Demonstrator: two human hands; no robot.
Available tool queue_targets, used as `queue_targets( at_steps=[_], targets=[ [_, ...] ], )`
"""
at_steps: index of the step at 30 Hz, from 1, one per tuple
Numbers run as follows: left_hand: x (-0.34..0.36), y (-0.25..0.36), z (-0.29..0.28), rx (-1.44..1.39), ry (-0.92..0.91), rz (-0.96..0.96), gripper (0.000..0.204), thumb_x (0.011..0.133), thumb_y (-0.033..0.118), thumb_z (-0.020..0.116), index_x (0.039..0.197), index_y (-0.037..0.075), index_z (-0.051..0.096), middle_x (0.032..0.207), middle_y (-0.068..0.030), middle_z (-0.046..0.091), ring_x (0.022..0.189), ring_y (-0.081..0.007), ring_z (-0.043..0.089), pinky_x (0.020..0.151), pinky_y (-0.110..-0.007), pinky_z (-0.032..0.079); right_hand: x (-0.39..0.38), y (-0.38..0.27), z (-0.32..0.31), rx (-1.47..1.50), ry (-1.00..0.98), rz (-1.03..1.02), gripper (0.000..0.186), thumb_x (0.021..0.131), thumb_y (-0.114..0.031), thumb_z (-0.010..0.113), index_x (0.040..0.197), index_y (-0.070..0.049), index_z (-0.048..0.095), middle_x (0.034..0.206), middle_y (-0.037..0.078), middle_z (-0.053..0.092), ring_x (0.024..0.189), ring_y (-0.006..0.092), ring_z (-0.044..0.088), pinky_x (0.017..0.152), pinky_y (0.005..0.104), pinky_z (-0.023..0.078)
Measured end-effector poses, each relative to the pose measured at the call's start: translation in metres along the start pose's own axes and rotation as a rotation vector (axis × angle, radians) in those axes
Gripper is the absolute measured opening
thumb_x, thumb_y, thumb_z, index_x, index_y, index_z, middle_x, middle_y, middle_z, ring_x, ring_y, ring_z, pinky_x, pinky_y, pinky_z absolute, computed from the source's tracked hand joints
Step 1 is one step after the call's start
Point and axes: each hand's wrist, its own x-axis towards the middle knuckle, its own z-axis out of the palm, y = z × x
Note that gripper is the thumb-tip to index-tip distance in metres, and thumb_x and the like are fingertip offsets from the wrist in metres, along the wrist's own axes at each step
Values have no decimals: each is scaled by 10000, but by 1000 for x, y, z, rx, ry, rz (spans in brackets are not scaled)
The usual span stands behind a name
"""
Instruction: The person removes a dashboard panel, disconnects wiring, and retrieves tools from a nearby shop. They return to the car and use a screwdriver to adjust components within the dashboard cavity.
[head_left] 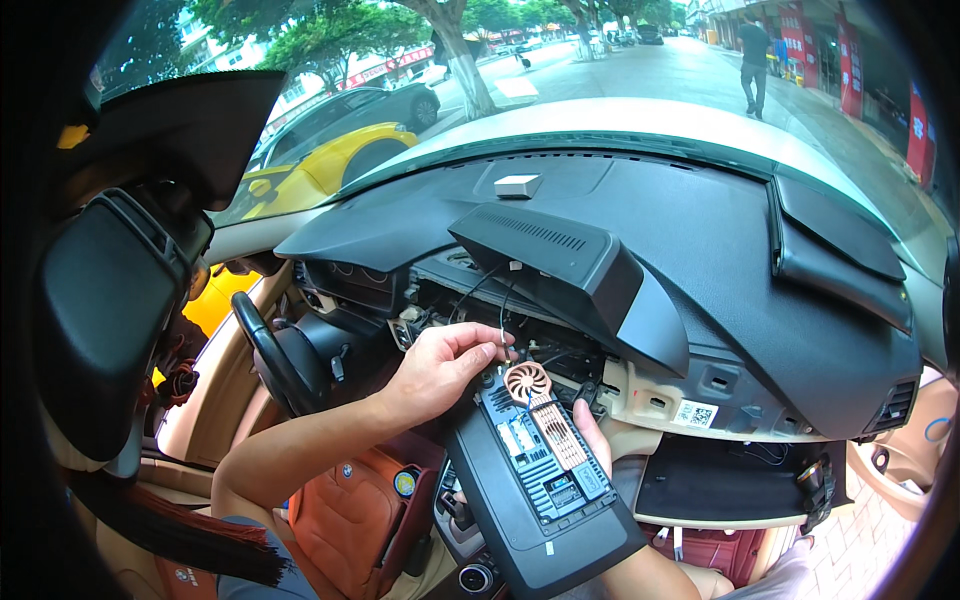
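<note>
A black car head unit (545, 560) is tilted in front of the opened dashboard, its back facing up. On that back are a copper-coloured fan (527, 381), a ribbed heat sink and several sockets. My right hand (592, 437) grips the unit's right edge; the rest of that hand is hidden beneath it. At the unit's top end, my left hand (440, 368) is closed in a pinch on a thin cable (504, 318). The cable runs down from the dashboard to beside the fan. Its end between my fingertips is too small to make out.
Above the opening (555, 350) with loose wires juts a black display hood (545, 255). The steering wheel (268, 355) stands left, the open glove compartment (715, 485) right. A black pouch (840, 245) and small white box (517, 186) lie on the dashboard. A person (754, 62) is outside.
</note>
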Motion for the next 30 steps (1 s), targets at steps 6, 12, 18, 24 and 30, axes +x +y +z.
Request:
queue_targets(
  at_steps=[6,12,18,24,30],
  targets=[
    [-3,8,5,-174,-34,-115,218,966,102,684,1146,-21,684,1067,-91,728,1013,-126,675,921,-286,538,-8,3,-9,-12,-47,39,885,966,-719,318,1550,-55,331,1494,303,433,1277,510,535,1032,664,454],
    [-6,6,8,-281,68,-186,122,929,62,718,1020,-16,696,1019,-105,733,966,-150,700,879,-278,554,-23,7,-25,21,20,-60,690,1025,-542,433,1446,4,481,1341,232,614,1168,362,652,1016,497,525],
    [-8,-3,3,-401,56,-211,182,974,7,618,1133,-67,668,1004,-162,731,953,-199,709,874,-298,572,-37,9,-36,97,23,-72,709,1027,-541,429,1468,12,453,1368,236,598,1190,363,640,1038,490,512],
    [-8,-5,1,-434,-7,-226,235,974,14,620,1186,-80,655,1007,-156,732,922,-188,703,870,-298,571,-44,8,-48,151,-20,-55,736,1009,-554,462,1476,15,446,1386,243,585,1205,373,630,1051,504,492],
    [-12,-4,-1,-424,-11,-233,243,976,18,616,1196,-79,650,1010,-142,720,927,-184,697,863,-301,571,-52,9,-65,79,29,-66,821,962,-587,522,1509,10,391,1443,263,522,1251,384,593,1070,512,476]
  ],
)
